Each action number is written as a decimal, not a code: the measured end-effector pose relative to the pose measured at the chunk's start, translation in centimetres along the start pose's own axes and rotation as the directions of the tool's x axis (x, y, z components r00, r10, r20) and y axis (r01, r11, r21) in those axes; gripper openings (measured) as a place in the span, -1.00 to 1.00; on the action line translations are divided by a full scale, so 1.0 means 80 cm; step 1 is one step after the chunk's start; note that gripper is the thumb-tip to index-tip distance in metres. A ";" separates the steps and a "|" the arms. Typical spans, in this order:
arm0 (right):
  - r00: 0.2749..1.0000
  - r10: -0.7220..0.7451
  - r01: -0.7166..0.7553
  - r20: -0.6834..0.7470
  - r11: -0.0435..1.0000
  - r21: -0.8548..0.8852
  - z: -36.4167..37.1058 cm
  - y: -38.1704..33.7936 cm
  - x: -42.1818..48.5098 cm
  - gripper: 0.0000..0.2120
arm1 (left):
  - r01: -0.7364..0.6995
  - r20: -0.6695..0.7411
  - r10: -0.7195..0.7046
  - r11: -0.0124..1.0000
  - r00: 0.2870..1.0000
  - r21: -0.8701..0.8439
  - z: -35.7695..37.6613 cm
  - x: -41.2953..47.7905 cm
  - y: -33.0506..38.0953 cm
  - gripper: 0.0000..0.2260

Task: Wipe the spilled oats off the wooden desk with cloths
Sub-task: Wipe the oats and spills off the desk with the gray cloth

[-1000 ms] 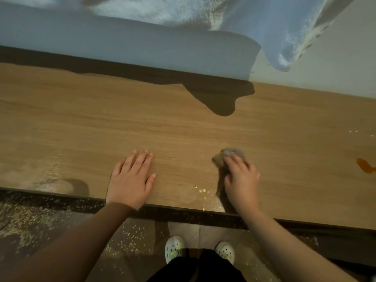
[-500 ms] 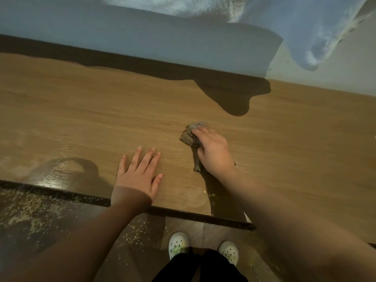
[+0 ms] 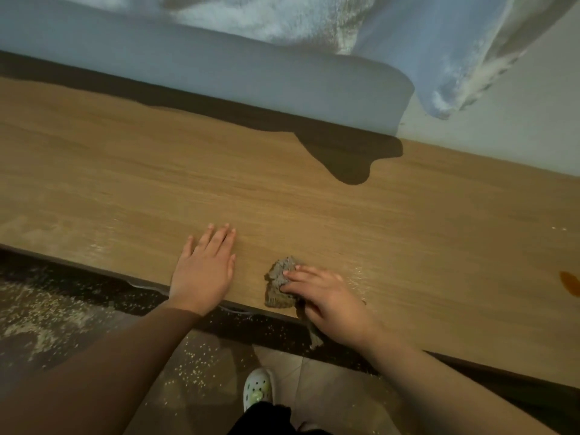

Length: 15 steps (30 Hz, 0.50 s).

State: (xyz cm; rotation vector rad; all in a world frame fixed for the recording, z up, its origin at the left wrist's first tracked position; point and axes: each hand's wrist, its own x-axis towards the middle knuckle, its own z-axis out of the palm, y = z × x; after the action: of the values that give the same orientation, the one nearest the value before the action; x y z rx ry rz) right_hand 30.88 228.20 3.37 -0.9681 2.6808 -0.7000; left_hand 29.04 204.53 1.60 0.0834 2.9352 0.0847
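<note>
Two bare hands rest near the front edge of the wooden desk in the single head view, low and centre in the frame. The left hand lies flat, palm down, its fingers straight and close together, holding nothing. Just to its right, apart from it, the right hand presses a crumpled grey-brown cloth onto the desk at the very edge. Its fingers lie nearly straight across the cloth's top, while the thumb is hidden beneath the hand, so I cannot tell whether it pinches the fabric. Most of the cloth is covered by the palm; a scrap seems to hang past the edge below the wrist, though it is dim there. Oats lie scattered thickly on the dark floor at lower left, with more grains below the desk's front edge; on the desk only a faint pale dusting right of the cloth and a few specks at far right can be made out. An orange stain is cut off by the right border. One white clog shows at the bottom; a pale blue fabric fills the top, blurred.
</note>
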 end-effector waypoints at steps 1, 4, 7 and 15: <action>1.000 -0.014 0.014 0.000 1.000 0.008 0.000 0.000 -0.009 -0.55 | 0.012 0.003 -0.012 1.000 1.000 -0.013 -0.001 -0.005 0.010 -0.52; 0.999 -0.050 0.051 -0.004 0.999 0.013 -0.001 0.002 -0.039 -0.55 | -0.025 0.021 0.025 1.000 0.999 -0.005 0.001 -0.025 0.049 -0.52; 0.996 -0.086 0.086 -0.015 0.996 0.009 0.004 0.014 -0.078 -0.56 | -0.066 0.039 0.066 0.998 0.997 0.013 0.009 -0.051 0.096 -0.53; 0.953 0.049 -0.070 -0.300 0.996 -0.059 -0.024 0.052 -0.188 -0.67 | -0.163 0.094 0.155 0.984 0.983 0.075 0.011 -0.083 0.148 -0.52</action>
State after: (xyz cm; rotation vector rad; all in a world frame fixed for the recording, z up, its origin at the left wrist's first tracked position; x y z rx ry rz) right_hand 39.48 241.39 3.44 -0.8519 2.9999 -0.8029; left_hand 36.34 215.96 2.83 0.3262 2.8388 -0.0153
